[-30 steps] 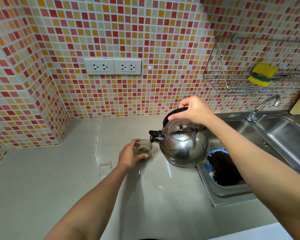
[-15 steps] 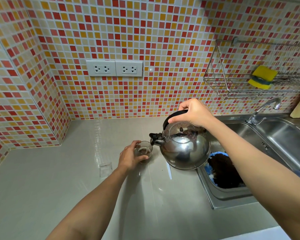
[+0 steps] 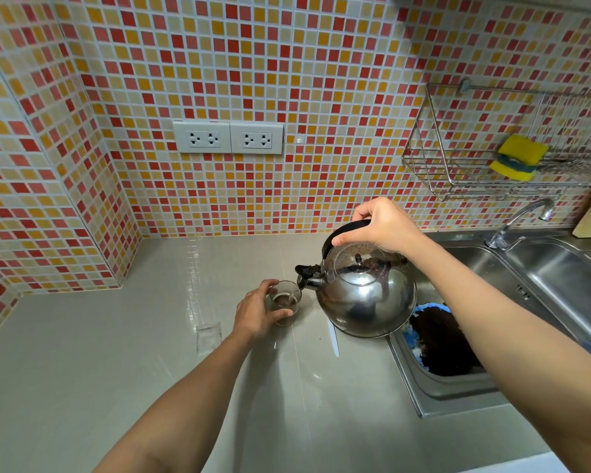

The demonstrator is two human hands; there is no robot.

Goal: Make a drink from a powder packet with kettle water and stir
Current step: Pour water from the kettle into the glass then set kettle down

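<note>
A small clear glass (image 3: 286, 301) with dark brown powder or liquid inside stands on the grey counter (image 3: 116, 353). My left hand (image 3: 256, 312) is wrapped around its left side. My right hand (image 3: 382, 227) grips the black handle of a shiny steel kettle (image 3: 365, 295), held above the counter and tilted left. The kettle's black spout (image 3: 306, 276) hangs right over the glass rim. A clear empty packet (image 3: 208, 337) lies flat on the counter left of my left wrist. A thin white stick (image 3: 333, 339) lies under the kettle.
A steel sink (image 3: 543, 278) with a tap (image 3: 522, 223) sits to the right; a blue bowl of dark grounds (image 3: 440, 343) rests in its near basin. A wire rack (image 3: 458, 172) holding a yellow sponge (image 3: 519, 157) hangs on the tiled wall. Two double sockets (image 3: 227, 137) are on the wall.
The kettle has tipped further left and its spout has come down over the glass. My left hand stays on the glass.
</note>
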